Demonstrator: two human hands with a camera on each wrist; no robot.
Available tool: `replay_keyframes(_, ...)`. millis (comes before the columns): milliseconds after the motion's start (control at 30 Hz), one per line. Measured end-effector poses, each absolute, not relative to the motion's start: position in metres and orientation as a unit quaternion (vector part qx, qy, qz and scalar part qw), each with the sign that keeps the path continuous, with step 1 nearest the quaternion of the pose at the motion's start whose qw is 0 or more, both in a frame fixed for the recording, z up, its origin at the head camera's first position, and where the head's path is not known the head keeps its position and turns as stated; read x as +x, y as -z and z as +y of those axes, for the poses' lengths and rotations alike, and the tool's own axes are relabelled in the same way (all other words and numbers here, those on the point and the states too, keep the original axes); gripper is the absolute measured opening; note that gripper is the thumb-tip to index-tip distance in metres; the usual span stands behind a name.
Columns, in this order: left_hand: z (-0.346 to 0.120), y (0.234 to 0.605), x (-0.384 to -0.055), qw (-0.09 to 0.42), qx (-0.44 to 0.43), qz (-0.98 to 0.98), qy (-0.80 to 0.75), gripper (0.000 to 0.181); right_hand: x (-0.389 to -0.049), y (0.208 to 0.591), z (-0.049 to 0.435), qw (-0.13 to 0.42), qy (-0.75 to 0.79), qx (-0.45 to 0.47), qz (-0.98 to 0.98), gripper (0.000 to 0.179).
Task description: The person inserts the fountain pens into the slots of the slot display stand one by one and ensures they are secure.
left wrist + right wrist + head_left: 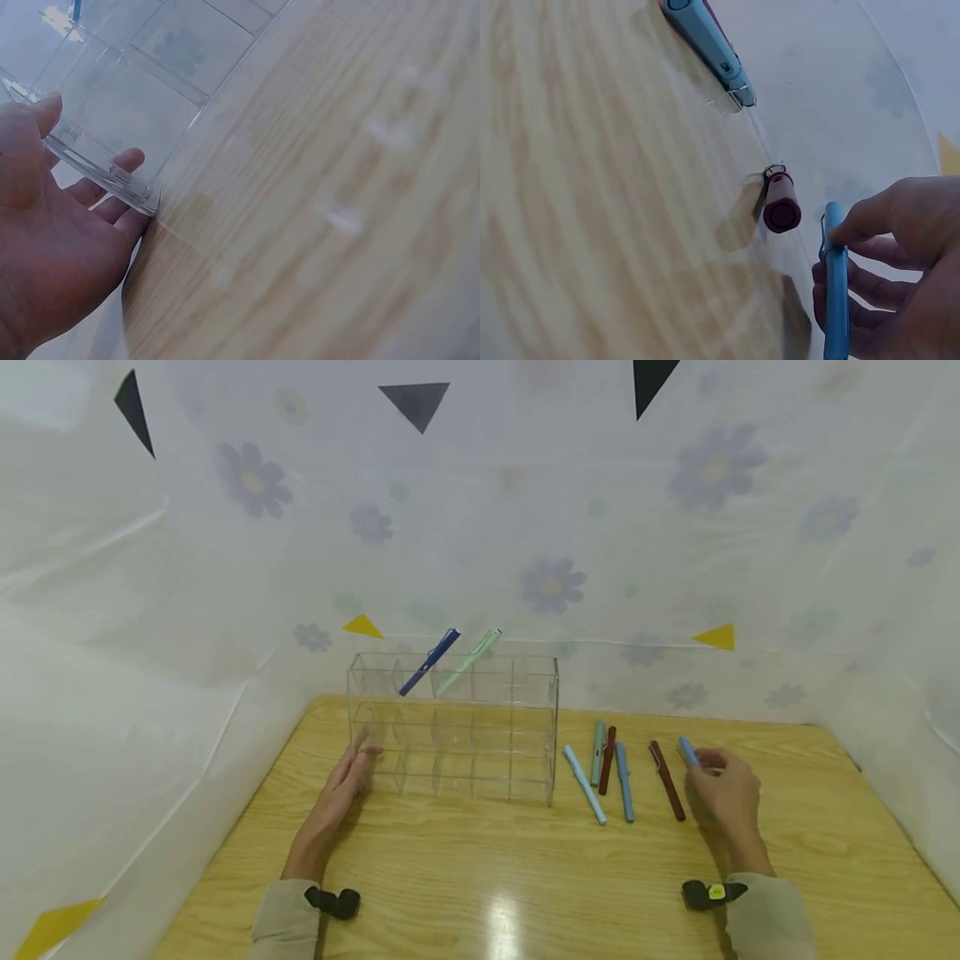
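A clear acrylic pen rack with compartments in tiers stands at the back of the table. My left hand grips its left side, thumb on one side of the clear edge and fingers on the other. A navy pen and a pale green pen lean to the right in the top tier. At the right, my right hand pinches a blue pen between thumb and fingers, its clip toward the left in the right wrist view. A dark red pen lies just left of that hand.
Between the rack and the dark red pen lie a light blue pen, a green pen, another dark red pen and a medium blue pen. Flowered white sheeting surrounds the wooden table at the back and sides.
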State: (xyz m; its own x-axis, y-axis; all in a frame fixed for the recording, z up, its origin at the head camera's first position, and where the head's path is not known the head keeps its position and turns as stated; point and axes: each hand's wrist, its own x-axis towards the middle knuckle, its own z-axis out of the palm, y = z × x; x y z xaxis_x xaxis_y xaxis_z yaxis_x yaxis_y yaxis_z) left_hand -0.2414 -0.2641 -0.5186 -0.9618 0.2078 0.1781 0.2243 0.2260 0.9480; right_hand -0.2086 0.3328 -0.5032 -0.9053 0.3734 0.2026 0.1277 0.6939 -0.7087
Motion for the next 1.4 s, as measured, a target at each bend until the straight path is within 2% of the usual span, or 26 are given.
replay_keyframes(833,-0.263,0.519,-0.241,0.013,-0.141,-0.778,0.612,0.053,-0.204,0.457,0.304,0.235,-0.445,-0.112,-0.857,0.037)
replay_keyframes(1100,-0.264,0.517,-0.241,0.008,-0.134,-0.783,0.607,0.054,-0.203,0.439,0.285,0.281,-0.451,-0.040,-0.846,0.035)
replay_keyframes(1400,-0.263,0.516,-0.240,0.006,-0.134,-0.781,0.610,0.054,-0.201,0.424,0.265,0.297,-0.477,0.019,-0.827,0.043)
